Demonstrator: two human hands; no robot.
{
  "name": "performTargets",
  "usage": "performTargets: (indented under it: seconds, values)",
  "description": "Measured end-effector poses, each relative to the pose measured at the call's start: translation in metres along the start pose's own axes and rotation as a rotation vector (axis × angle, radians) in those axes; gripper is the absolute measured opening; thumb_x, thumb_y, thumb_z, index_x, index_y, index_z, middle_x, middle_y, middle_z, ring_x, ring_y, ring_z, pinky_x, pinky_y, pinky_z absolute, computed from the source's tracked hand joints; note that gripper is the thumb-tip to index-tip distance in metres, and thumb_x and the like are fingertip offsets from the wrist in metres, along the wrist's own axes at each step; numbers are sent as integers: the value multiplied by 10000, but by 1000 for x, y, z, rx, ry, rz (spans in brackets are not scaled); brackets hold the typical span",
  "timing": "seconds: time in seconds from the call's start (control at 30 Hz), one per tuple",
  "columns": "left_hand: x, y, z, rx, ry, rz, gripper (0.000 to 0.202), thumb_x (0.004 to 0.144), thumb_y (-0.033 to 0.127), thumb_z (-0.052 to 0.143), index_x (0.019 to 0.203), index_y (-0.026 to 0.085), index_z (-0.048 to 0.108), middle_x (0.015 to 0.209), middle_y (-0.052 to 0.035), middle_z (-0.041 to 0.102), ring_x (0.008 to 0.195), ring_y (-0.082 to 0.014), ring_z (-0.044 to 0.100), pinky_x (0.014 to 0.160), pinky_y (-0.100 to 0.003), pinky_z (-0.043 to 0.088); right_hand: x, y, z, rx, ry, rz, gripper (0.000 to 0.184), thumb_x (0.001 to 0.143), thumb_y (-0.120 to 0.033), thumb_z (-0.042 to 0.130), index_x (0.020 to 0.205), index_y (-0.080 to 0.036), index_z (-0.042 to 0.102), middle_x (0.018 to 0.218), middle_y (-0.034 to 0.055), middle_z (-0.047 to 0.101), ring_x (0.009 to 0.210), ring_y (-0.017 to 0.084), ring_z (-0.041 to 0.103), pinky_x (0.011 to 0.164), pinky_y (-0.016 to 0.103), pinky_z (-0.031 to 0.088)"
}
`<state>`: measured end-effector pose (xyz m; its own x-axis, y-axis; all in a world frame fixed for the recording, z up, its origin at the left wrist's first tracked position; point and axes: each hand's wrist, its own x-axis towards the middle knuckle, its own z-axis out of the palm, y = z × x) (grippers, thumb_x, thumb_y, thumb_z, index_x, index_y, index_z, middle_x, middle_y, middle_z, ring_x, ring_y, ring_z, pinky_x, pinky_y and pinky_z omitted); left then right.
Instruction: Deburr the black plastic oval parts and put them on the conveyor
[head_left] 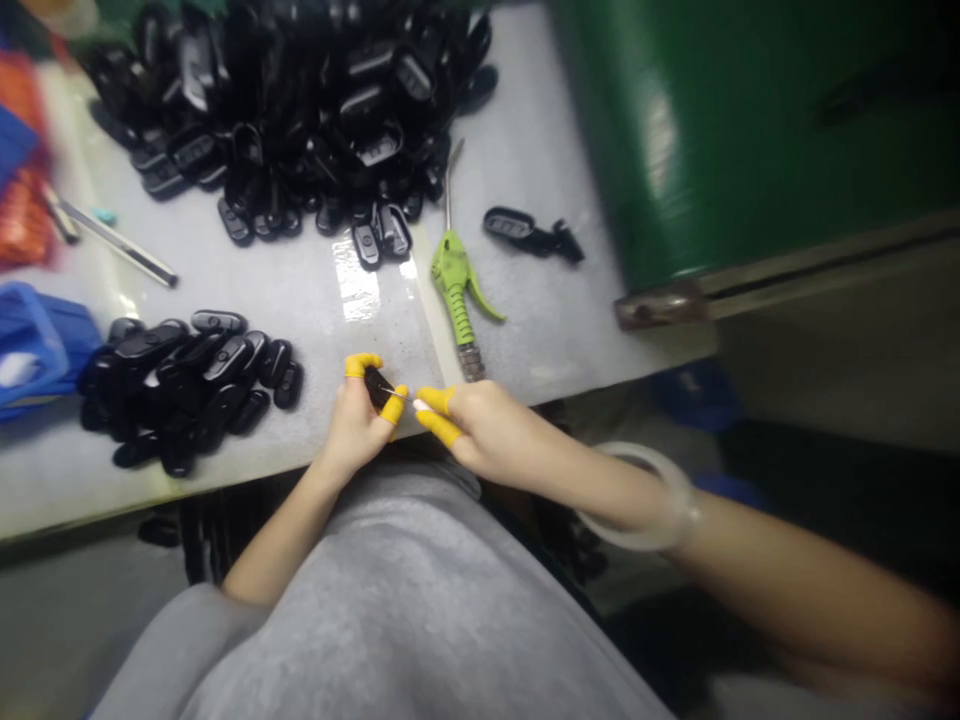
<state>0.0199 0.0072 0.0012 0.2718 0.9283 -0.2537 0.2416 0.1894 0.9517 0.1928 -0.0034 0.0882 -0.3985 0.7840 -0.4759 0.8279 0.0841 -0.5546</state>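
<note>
My left hand (358,418), with yellow finger covers, is closed around a small black plastic piece (377,385) at the table's front edge. My right hand (486,428), also wearing yellow finger covers, pinches a thin metal tool (397,395). The tool's slim shaft reaches to the black piece; whether it goes inside I cannot tell. Most of its handle is hidden by the fingers, and a small white bit shows at the fingertips. Just beyond the right hand lies a green air blow gun (454,280) with a thin nozzle.
A large heap of black oval plastic casings (300,120) covers the far side of the table (525,110). To the left are a smaller pile of similar casings (202,375), a blue basket (45,335) and a slim pen-like tool (120,243). One casing with a strap-like part (531,233) lies on the right.
</note>
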Motion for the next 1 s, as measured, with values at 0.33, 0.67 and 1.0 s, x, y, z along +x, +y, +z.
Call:
performTargets:
  seconds: [0.33,0.67,1.0]
  values:
    - [-1,-2,0,41,-2,35,353,828,279,632,1084,222,395,725,43,510,586,-116,503,580,-263,414,-4,5,8,96,64,-50,268,964,-220,437,825,-119,644,644,9,567,545,108,465,538,247,330]
    - [-1,-9,2,-51,52,14,361,840,293,647,1108,232,414,745,34,497,615,-116,503,592,-255,418,-6,-5,10,-251,130,-19,197,935,-193,464,924,-114,644,756,57,614,578,131,467,545,282,266]
    - [-3,-7,2,-65,60,-13,380,822,329,674,1099,238,430,730,36,489,610,-126,504,601,-264,424,-5,1,15,182,104,1,276,959,-257,438,914,-125,676,703,23,620,585,120,495,560,251,333]
